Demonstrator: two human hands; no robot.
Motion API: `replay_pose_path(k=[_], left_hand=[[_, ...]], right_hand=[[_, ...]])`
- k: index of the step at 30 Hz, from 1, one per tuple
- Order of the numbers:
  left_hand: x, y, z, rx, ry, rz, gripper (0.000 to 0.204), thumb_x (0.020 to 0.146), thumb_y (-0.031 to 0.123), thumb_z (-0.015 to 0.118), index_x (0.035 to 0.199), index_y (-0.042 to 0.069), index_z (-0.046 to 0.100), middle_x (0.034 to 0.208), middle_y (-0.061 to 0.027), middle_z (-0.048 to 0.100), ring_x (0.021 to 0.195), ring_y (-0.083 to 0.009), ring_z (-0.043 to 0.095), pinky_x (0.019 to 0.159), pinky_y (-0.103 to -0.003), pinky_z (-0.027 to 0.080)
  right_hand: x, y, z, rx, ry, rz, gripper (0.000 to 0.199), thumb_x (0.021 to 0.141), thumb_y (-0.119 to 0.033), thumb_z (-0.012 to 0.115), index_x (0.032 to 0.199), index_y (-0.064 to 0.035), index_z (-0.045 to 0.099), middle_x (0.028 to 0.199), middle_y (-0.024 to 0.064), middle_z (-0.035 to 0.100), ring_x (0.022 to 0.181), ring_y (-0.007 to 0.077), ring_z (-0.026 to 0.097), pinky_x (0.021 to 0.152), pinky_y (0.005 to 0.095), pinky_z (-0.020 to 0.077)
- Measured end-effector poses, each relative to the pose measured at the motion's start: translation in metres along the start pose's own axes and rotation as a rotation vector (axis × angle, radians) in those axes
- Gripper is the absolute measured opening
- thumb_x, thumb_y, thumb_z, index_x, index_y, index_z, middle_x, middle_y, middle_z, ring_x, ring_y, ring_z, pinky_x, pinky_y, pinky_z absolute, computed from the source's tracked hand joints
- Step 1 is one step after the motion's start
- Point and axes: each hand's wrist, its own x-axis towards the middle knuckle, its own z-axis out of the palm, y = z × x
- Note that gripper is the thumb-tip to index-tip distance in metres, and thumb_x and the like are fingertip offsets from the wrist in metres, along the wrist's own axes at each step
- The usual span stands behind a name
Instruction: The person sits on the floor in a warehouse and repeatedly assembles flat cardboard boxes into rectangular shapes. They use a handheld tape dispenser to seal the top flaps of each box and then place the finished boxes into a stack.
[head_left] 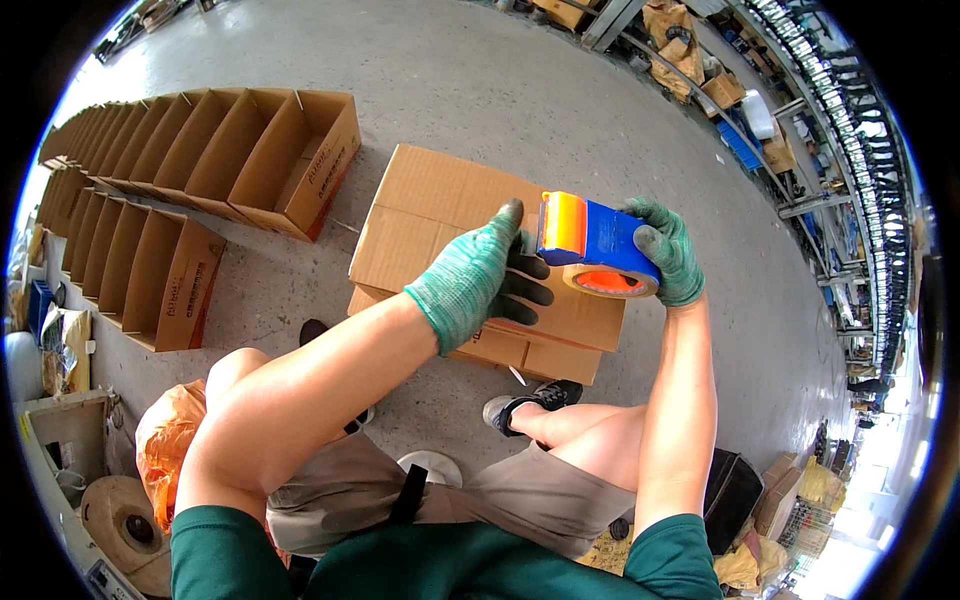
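My right hand [674, 252], in a green knitted glove with grey fingertips, grips a blue and orange tape dispenser [608, 232]. A roll of tape [612, 282] with an orange core shows on the dispenser's near side. My left hand [475, 272], gloved the same way, is beside the dispenser's orange end with thumb and fingers apart. Whether its fingertips touch the loose end of the tape is unclear. Below both hands lies a closed cardboard box [440, 205] with a seam across its top, and it appears to rest on more cardboard [560, 362].
Two rows of open, upright cardboard boxes [290, 165] stand on the floor at the left. Shelving with assorted goods [745, 140] runs along the right. An orange plastic bag [170, 440] is by my left leg, and a black container [733, 500] is near my right.
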Motion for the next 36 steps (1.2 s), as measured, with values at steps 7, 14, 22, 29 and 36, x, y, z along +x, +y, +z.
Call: replay_pose_path(k=[7,14,22,29,36], left_hand=[[0.008,-0.013,0.015,0.196,0.134,0.338,0.037,0.106,0.038,0.049,0.112,0.004,0.059,0.093,-0.0098,0.066,0.075,-0.0192,0.066,0.061,-0.033,0.056],[0.009,0.016,-0.056,0.982,0.655,0.914,0.031,0.104,0.024,0.057,0.114,-0.005,0.060,0.086,-0.0085,0.062,0.079,-0.0104,0.055,0.071,-0.028,0.050],[0.005,0.044,-0.163,0.254,0.654,0.644,0.023,0.106,0.021,0.048,0.106,0.002,0.062,0.085,-0.0014,0.057,0.074,-0.0114,0.050,0.069,-0.028,0.045],[0.023,0.029,-0.176,0.405,0.608,0.496,0.030,0.106,0.025,0.049,0.109,-0.001,0.063,0.089,-0.0057,0.062,0.081,-0.0125,0.055,0.078,-0.031,0.050],[0.038,0.019,-0.193,0.868,0.651,0.383,0.063,0.101,0.026,0.062,0.151,0.004,0.032,0.141,-0.0134,0.055,0.117,-0.0232,0.056,0.106,-0.036,0.043]], right_hand=[[0.001,-0.007,0.003,-0.095,-0.038,0.002,0.052,0.078,-0.039,0.083,0.117,-0.0081,0.069,0.107,0.0066,0.070,0.098,0.0173,0.066,0.088,0.0329,0.0546],[0.008,-0.033,0.014,-0.363,-0.184,0.029,0.061,0.080,-0.041,0.080,0.125,-0.0028,0.065,0.107,0.0073,0.070,0.098,0.0168,0.065,0.089,0.0330,0.0526],[0.024,-0.046,0.047,-0.436,-0.223,0.045,0.065,0.081,-0.049,0.079,0.123,-0.0016,0.066,0.104,0.0076,0.070,0.097,0.0156,0.064,0.087,0.0327,0.0530],[0.020,-0.047,0.052,-0.486,-0.217,0.047,0.067,0.081,-0.051,0.079,0.123,-0.0008,0.066,0.104,0.0096,0.070,0.097,0.0169,0.065,0.087,0.0337,0.0534],[0.022,-0.050,0.060,-0.500,-0.213,0.029,0.066,0.082,-0.047,0.078,0.126,-0.0001,0.064,0.110,0.0128,0.071,0.101,0.0192,0.067,0.092,0.0355,0.0534]])
